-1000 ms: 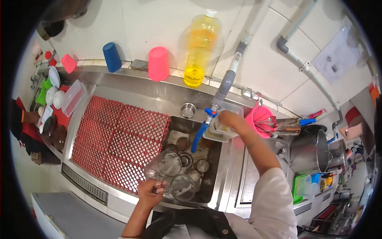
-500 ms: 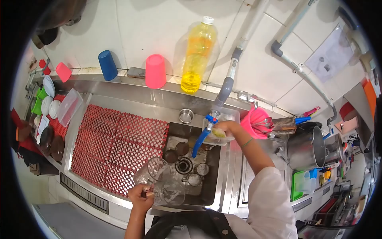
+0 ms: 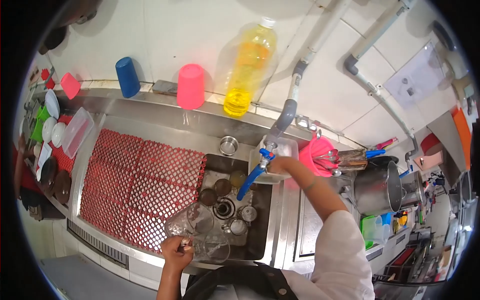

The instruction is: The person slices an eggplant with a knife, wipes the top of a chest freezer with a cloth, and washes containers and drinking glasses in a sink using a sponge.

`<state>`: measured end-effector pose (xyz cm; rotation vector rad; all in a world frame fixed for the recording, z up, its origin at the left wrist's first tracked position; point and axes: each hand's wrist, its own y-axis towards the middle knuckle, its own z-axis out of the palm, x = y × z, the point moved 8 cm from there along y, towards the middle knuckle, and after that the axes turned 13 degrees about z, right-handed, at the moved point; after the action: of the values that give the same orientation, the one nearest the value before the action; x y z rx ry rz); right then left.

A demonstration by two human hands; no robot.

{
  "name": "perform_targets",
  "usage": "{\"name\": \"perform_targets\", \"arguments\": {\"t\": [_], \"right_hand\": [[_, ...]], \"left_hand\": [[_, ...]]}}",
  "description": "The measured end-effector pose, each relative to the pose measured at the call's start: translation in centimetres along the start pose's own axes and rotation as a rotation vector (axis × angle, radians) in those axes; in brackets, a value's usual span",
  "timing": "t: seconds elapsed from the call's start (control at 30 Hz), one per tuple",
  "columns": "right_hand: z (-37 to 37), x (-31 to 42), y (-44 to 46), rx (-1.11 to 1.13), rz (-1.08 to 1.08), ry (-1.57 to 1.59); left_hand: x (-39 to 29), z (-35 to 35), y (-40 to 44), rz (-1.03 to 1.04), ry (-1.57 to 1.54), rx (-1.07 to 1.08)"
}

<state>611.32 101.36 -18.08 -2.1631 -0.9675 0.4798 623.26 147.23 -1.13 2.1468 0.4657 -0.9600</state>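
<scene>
My left hand [image 3: 177,252] is closed around the handles of two clear glass mugs. One glass mug [image 3: 200,219] tilts over the edge of the red mat, and the other [image 3: 217,249] hangs over the near side of the sink. My right hand [image 3: 283,165] reaches into a clear plastic tub [image 3: 294,148] behind the tap [image 3: 255,176]. Its fingers are hidden inside the tub, so their grip does not show. In the sink basin [image 3: 258,230] stand several cups and glasses, among them a glass mug [image 3: 238,227] near the drain.
A red perforated mat [image 3: 140,185] covers the left drainboard. On the ledge behind stand a pink cup [image 3: 191,86], a blue cup [image 3: 128,77] and a bottle of yellow liquid [image 3: 248,70]. To the right are a pink container [image 3: 311,148] of spoons and a large pot [image 3: 375,187].
My right hand has gone lower into the tub, and the yellow-green sponge seen at its fingers before is now hidden. The left hand still holds both mugs. The view has shifted slightly.
</scene>
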Motion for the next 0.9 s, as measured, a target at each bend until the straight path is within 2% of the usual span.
{"name": "perform_targets", "arguments": {"t": [0.03, 0.1, 0.23, 0.5, 0.6, 0.73, 0.8, 0.9], "right_hand": [[1.1, 0.5, 2.2, -0.131, -0.102, 0.052], [1.4, 1.7, 3.8, -0.223, -0.095, 0.1], [0.5, 1.3, 4.0, -0.228, -0.001, 0.133], [-2.1, 0.0, 3.6, -0.302, 0.038, 0.203], [-3.5, -0.2, 2.9, -0.322, 0.038, 0.225], [-3.6, 0.1, 0.3, -0.199, -0.012, 0.195], [-2.2, 0.4, -0.3, -0.133, -0.009, 0.132], [-0.2, -0.4, 2.9, -0.228, 0.036, 0.152]], "left_hand": [[0.3, 0.3, -0.4, 0.02, -0.004, -0.007], [0.2, 0.4, -0.3, 0.036, -0.007, 0.015], [0.9, 0.4, -1.0, -0.006, -0.043, 0.022], [1.2, -0.9, -0.8, -0.031, 0.033, 0.037], [1.1, -1.2, -0.8, 0.091, 0.022, -0.031], [1.4, -1.8, -0.9, 0.091, 0.084, 0.006], [1.8, -1.7, -1.0, 0.012, 0.083, -0.056], [3.0, -0.8, -1.1, -0.057, 0.048, -0.044]]}}
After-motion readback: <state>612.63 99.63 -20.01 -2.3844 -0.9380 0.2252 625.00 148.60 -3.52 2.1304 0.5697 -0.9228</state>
